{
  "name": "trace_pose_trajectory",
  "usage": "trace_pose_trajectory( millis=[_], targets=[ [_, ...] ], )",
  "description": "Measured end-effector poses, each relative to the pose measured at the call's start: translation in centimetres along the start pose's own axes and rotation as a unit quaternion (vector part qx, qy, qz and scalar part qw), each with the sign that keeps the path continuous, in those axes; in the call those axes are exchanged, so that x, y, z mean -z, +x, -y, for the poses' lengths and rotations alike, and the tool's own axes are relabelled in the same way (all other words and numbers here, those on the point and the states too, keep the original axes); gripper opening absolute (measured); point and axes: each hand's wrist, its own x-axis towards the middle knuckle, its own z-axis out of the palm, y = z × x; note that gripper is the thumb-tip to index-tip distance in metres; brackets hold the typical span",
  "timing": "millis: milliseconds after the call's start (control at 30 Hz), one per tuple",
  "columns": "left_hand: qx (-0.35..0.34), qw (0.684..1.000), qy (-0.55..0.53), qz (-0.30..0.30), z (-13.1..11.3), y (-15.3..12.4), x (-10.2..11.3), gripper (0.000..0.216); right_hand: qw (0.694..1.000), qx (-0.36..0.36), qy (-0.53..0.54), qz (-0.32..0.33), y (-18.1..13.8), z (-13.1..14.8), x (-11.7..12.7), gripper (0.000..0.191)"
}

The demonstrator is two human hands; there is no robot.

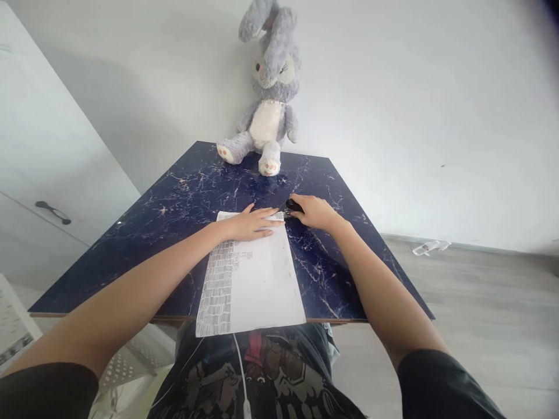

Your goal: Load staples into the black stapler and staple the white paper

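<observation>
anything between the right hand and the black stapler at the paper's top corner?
Nothing visible. The right hand already rests on the black stapler at the paper's far right corner; the left hand lies flat on the sheet beside it.

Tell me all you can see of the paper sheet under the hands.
The paper sheet is white and lies flat on the dark blue marbled table, its near edge overhanging the table's front. Dense print fills a strip along its left side; the rest looks mostly blank. The left hand rests flat on its far end. The right hand presses a small black object at its far right corner.
</observation>
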Motion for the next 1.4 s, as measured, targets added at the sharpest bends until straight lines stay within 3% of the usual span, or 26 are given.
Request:
trace_pose_trajectory(
  millis=[100,233,333,400,500,600,667,767,900,1067,1233,1333,1400],
  targets=[
    [0.006,1.0,-0.006,-0.029,0.3,0.0,-0.1,0.057,0.999,0.009,0.051,-0.002,-0.1,-1.3,-0.2,0.042],
    [0.0,0.997,-0.001,-0.083,0.7,-0.2,-0.3,0.053,0.996,-0.063,0.055,-0.028,-0.1,-2.3,-0.8,0.031],
    [-0.004,0.996,-0.01,-0.093,0.8,-0.1,-0.5,0.047,0.973,-0.19,0.036,-0.126,0.0,-1.7,-0.8,0.033],
    [-0.003,0.993,-0.02,-0.12,0.5,0.0,-0.3,0.041,0.951,-0.232,0.064,-0.193,0.1,-0.5,-0.6,0.032],
    [0.037,0.964,-0.064,-0.257,0.3,-0.3,0.6,0.026,0.952,-0.179,0.123,-0.215,0.2,2.7,-0.6,0.028],
    [0.133,0.883,-0.114,-0.435,0.9,-1.1,1.7,0.031,0.974,-0.073,0.159,-0.144,0.1,6.6,-1.3,0.02],
    [0.179,0.851,-0.115,-0.479,1.7,-1.6,2.1,0.031,0.983,-0.021,0.161,-0.088,0.0,8.7,-1.9,0.016],
    [0.221,0.852,-0.123,-0.458,2.9,-1.9,1.8,0.029,0.989,-0.004,0.142,-0.029,0.1,9.9,-2.1,0.014],
    [0.223,0.877,-0.139,-0.403,3.6,-1.4,0.8,0.029,0.992,-0.046,0.11,0.045,0.0,8.2,-0.6,0.024],
    [0.196,0.904,-0.102,-0.365,3.6,-1.1,0.3,0.025,0.976,-0.144,0.071,0.148,-1.0,2.9,2.2,0.034],
    [0.192,0.914,-0.077,-0.349,3.7,-1.1,0.3,0.023,0.953,-0.231,0.064,0.186,-2.1,-3.1,3.3,0.039],
    [0.189,0.918,-0.067,-0.343,3.9,-1.0,0.2,0.024,0.947,-0.232,0.09,0.203,-2.7,-5.6,3.5,0.042],
    [0.188,0.92,-0.063,-0.339,4.1,-0.9,0.1,0.024,0.951,-0.187,0.148,0.198,-3.0,-6.9,3.5,0.045]
  ],
)
